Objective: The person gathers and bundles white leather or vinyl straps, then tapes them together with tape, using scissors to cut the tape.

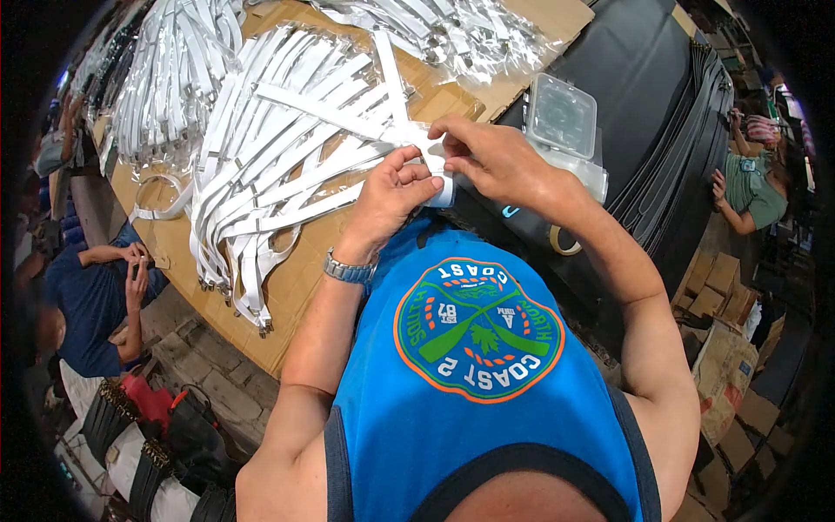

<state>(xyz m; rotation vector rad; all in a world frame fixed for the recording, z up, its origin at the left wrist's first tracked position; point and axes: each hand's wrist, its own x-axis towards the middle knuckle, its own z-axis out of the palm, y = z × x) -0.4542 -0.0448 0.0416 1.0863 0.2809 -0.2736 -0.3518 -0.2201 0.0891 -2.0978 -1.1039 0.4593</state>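
A white piece (433, 161) is between the person's two hands, just above the near edge of the cardboard; whether it is a strap end or a label is too small to tell. The left hand (393, 196) grasps its left side with bent fingers and thumb, and the right hand (497, 165) pinches its right side between thumb and forefinger. A watch (350, 268) circles the left wrist.

Just beyond the left hand, white straps (287, 113) lie fanned and overlapping on the cardboard (187, 252), their metal ends gathered toward the near left. A looped strap (161, 198) lies beside them. Clear bags of more straps (178, 87) are farther left and at the far edge.

Near the right hand, a clear box (564, 113) and a roll of tape (565, 240) are on a black surface (622, 83), with long black strips (683, 152) stacked to the right.

One co-worker in dark blue (91, 304) sits at the left; another in green (758, 191) is at the right, near brown cartons (718, 278).
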